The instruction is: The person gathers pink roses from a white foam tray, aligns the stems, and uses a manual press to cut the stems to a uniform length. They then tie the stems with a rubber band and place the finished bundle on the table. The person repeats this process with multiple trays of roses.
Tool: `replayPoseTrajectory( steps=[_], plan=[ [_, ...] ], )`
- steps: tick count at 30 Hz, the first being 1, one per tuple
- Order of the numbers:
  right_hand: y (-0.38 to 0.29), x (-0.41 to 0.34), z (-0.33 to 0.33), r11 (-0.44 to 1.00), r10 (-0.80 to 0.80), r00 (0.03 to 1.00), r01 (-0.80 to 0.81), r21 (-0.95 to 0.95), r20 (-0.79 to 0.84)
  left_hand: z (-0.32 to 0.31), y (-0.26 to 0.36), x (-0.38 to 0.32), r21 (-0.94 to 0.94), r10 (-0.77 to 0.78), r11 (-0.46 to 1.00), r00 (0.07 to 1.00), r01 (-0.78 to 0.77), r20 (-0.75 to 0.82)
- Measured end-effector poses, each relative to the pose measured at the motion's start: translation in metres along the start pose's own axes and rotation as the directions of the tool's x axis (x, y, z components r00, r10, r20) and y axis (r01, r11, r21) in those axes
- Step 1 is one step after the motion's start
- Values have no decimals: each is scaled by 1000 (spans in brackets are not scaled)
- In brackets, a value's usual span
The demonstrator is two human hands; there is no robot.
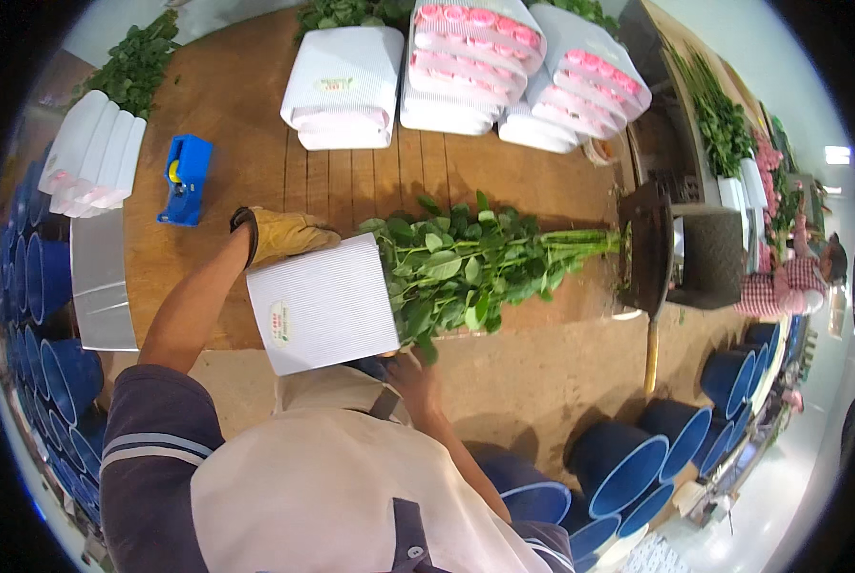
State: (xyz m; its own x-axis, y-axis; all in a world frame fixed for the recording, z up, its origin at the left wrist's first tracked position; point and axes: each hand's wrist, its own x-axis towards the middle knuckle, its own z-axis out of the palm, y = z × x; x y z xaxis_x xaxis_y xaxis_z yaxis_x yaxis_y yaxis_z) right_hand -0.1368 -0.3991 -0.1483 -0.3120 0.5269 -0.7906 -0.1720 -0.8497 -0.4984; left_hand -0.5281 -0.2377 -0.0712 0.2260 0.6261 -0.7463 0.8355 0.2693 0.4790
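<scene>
A bunch of leafy rose stems (463, 265) lies across the wooden table, its head end wrapped in white corrugated cardboard (327, 301) bearing a label. The bare stem ends point right, towards a dark metal blade with a yellow handle (646, 251). My left hand (291, 233), in a tan leather glove, rests along the far edge of the wrap; its fingers are partly hidden. At the near right corner of the wrap is my right hand (406, 369), bare and partly hidden by the wrap and leaves; its grip cannot be made out.
A blue tape dispenser (187, 179) stands at the left. Wrapped bunches of pink roses (470, 64) are stacked along the far side, with more white packs (98, 154) at the far left. Blue buckets (617, 465) stand at the lower right. A person in checked clothing (778, 286) is farther right.
</scene>
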Motion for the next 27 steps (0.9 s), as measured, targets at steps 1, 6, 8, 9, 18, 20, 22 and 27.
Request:
replayPoseTrajectory(
  steps=[1,6,8,9,18,20,22,27],
  plan=[
    [9,4,16,993,9,995,3,118,-98,5,-5,-1,-43,75,996,997,-76,-12],
    [69,47,58,856,-207,941,306,417,-266,73,-31,-19,-90,214,971,974,-221,-78],
    [78,51,58,797,-552,795,592,122,-251,107,-35,-25,46,437,897,870,-439,-228],
    [82,50,63,743,-650,727,669,14,-222,125,-33,-30,231,573,819,770,-526,-280],
    [135,-76,103,533,-704,650,750,392,-286,178,7,-156,-215,350,887,899,-408,-263],
    [155,-95,111,515,-734,609,788,337,-300,180,-1,-190,-267,372,864,899,-427,-233],
    [168,-106,123,488,-780,555,828,276,-289,183,-16,-223,-254,433,829,859,-498,-272],
    [160,-116,189,371,-903,394,916,151,-171,161,-75,-295,-340,524,607,683,-718,-508]
  ],
)
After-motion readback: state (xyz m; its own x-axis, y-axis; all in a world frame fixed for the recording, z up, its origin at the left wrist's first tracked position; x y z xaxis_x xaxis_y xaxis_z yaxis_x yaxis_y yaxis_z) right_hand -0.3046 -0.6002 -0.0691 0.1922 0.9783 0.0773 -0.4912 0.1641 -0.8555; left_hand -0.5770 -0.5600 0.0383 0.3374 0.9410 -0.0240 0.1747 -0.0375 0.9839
